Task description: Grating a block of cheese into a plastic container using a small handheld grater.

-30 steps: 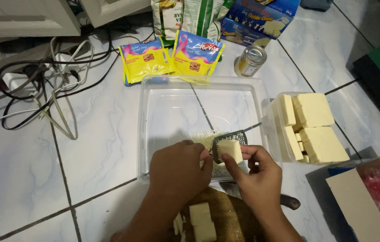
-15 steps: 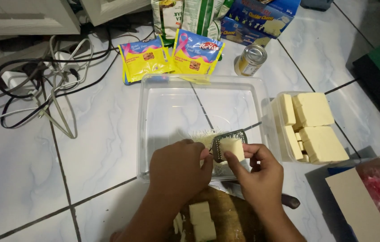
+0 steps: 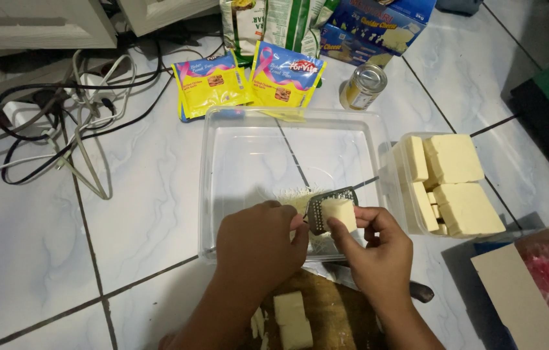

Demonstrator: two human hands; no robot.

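- head view: the person's left hand (image 3: 260,241) is closed around the lower end of a small grey metal grater (image 3: 327,207), which stands tilted over the near edge of a clear rectangular plastic tray (image 3: 222,168).
- head view: the right hand (image 3: 378,249) grips a pale yellow block of cheese (image 3: 339,212) between thumb and fingers, pressing it flat against the grater's face, just right of the left hand; the two hands nearly touch.
- head view: a small heap of pale grated cheese shreds (image 3: 297,198) lies in the tray, just beyond the left hand's knuckles.
- head view: below the hands sits a brown wooden cutting board (image 3: 332,311) with pale cheese slabs (image 3: 290,317) on it, and a dark-handled knife (image 3: 417,291) lies by the right wrist.
- head view: to the right of the tray, a clear plastic tub of large yellow cheese blocks (image 3: 456,185) stands near the right hand.
- head view: beyond the tray lie two yellow and blue sachets (image 3: 248,81) and a small metal can (image 3: 363,85), well apart from the hands, on the white tiled floor (image 3: 41,246).
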